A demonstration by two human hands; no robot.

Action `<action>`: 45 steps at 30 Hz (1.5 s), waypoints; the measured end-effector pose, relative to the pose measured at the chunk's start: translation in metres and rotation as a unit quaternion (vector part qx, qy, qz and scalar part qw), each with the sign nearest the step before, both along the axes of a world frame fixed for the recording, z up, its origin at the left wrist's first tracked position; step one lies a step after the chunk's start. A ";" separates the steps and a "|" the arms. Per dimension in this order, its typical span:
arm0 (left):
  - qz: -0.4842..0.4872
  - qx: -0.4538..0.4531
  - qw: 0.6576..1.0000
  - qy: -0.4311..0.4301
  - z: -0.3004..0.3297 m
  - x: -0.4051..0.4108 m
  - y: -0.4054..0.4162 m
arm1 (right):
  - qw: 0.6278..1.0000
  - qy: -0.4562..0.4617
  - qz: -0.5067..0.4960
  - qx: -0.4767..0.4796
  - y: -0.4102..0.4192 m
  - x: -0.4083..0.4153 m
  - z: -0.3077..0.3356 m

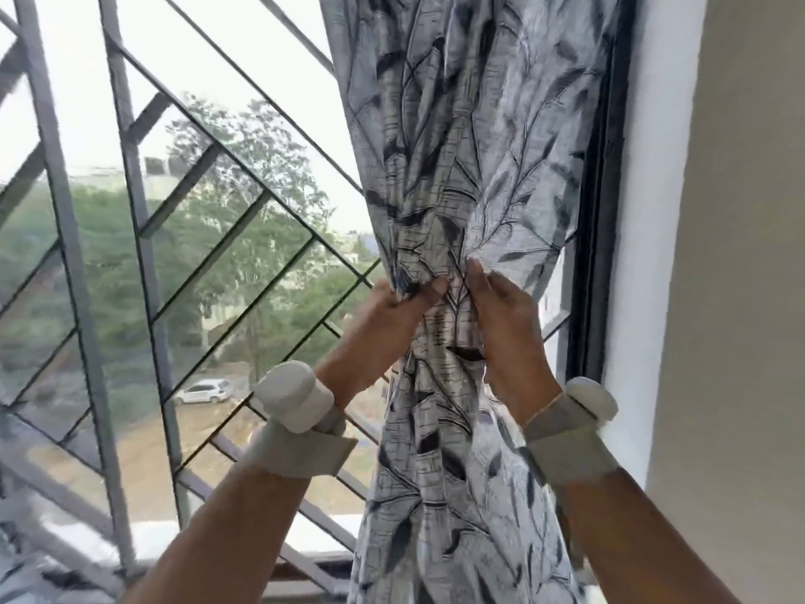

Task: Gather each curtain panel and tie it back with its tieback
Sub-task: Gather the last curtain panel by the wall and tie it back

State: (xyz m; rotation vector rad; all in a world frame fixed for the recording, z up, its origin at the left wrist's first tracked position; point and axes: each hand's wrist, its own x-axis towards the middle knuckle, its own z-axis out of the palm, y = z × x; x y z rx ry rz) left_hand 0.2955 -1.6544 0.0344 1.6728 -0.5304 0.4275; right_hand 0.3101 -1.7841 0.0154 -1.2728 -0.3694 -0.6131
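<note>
The curtain [470,176] hangs at the right side of the window, against the dark window frame [603,211] and the white wall [732,211]. Its cloth is a grey-white weave printed with dark leaves and thin stems, bunched into deep folds that narrow to a waist where I hold it and flare out again below. I can read no label or writing on it.

My left hand [383,316] grips the left side of the bunch, thumb laid across the front folds and fingers curled behind the cloth. My right hand [507,324] pinches the right side at the same height, fingertips dug into the fabric. The two hands sit close together, with only a narrow strip of cloth between them.

Each wrist carries a pale fabric strap with a rounded white device [292,396] on it.

Behind the curtain, a metal grille [143,237] of straight grey bars crosses the glass in diagonals and uprights. I cannot make out a tieback.
</note>
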 end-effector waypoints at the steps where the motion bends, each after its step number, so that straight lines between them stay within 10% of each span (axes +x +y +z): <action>1: -0.017 -0.001 1.000 0.002 -0.002 0.004 0.000 | 0.999 -0.028 -0.031 0.032 0.001 -0.002 0.002; 8: 0.063 0.066 0.995 -0.043 0.002 -0.009 -0.002 | 0.912 -0.211 -0.346 -0.062 0.007 -0.037 -0.011; 16: 0.193 0.240 0.946 -0.100 -0.012 -0.005 0.001 | 0.894 -0.215 -0.304 -0.249 0.014 -0.046 -0.014; 28: 0.074 0.440 0.895 -0.011 -0.047 -0.024 -0.002 | 0.880 -0.196 -0.232 -0.366 0.005 -0.007 -0.026; 33: 0.094 0.115 0.988 0.038 -0.016 -0.022 0.008 | 0.876 -0.214 -0.204 -0.380 -0.006 0.013 -0.044; 40: 0.329 0.178 0.926 -0.052 0.007 0.030 -0.044 | 0.879 -0.251 -0.167 -0.370 -0.002 0.023 -0.052; 45: 0.302 0.130 0.941 -0.083 0.000 0.033 -0.037 | 0.930 -0.228 0.015 -0.288 -0.033 0.032 -0.032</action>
